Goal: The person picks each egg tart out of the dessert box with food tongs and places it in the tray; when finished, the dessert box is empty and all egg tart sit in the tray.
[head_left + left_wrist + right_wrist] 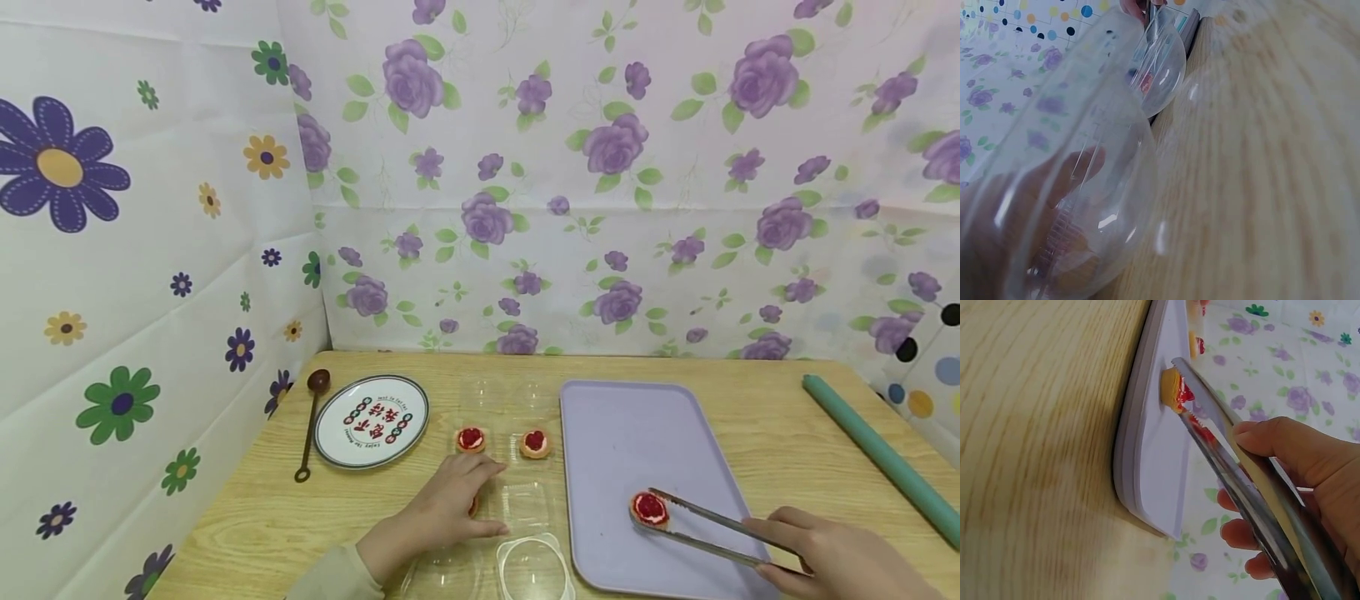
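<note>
My right hand (847,554) grips metal tongs (712,546). The tong tips stand on either side of a red-topped tart (649,509), which sits on the lilac tray (637,433); the right wrist view also shows the tart (1171,387) at the tips. My left hand (446,504) rests spread over a clear plastic container (491,492), thumb and fingers apart at its sides. Another tart beneath this hand is mostly hidden. In the left wrist view the fingers (1085,169) show through a clear domed lid (1129,206).
Two tarts, one left (471,440) and one right (535,444), sit in clear containers beyond my left hand. An empty clear compartment (527,504) and a round domed lid (534,571) lie beside the tray. At left are a printed plate (337,433) and a brown ladle (307,433); at right, a teal roll (885,458).
</note>
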Tool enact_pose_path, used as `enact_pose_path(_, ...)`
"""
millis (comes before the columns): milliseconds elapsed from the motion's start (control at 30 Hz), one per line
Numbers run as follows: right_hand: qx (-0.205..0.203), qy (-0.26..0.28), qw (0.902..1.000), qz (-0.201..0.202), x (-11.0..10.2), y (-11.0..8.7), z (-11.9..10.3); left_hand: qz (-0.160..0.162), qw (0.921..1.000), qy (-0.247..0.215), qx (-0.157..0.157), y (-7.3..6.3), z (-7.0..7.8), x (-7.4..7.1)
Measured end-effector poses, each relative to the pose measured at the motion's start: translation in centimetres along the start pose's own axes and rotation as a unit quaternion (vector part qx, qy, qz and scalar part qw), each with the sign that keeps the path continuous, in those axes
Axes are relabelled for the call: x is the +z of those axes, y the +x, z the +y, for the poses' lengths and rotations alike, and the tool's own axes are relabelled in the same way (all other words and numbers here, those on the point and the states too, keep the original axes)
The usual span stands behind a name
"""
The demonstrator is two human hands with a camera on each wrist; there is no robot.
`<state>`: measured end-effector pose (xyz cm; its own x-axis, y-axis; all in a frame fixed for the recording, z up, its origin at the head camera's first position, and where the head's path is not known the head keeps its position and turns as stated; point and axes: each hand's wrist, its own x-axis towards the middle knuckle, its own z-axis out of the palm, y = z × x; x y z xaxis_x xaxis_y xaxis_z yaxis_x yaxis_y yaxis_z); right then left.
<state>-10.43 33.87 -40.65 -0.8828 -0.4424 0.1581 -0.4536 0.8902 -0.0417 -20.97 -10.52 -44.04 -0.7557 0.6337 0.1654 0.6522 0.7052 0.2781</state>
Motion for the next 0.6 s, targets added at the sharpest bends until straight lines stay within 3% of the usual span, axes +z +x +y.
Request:
enact_pose_path(100, 0.005, -0.006, 0.9999, 0.008, 0.0, -0.2, -0.1, 0.000, 1.0000, 0.007, -0.002, 0.0, 0.0, -0.1)
enact_pose_path(367, 0.004, -0.047, 0.9935, 0.104, -0.1, -1.2, -0.6, -0.011, 0.9999, 0.002, -0.007, -0.3, 0.2, -1.3)
enact_pose_path(600, -0.051, -0.020, 0.9797, 0.193, -1.4, -0.8, -0.6, -0.009, 0.9999, -0.006, 0.006, -0.3, -0.2, -2.6)
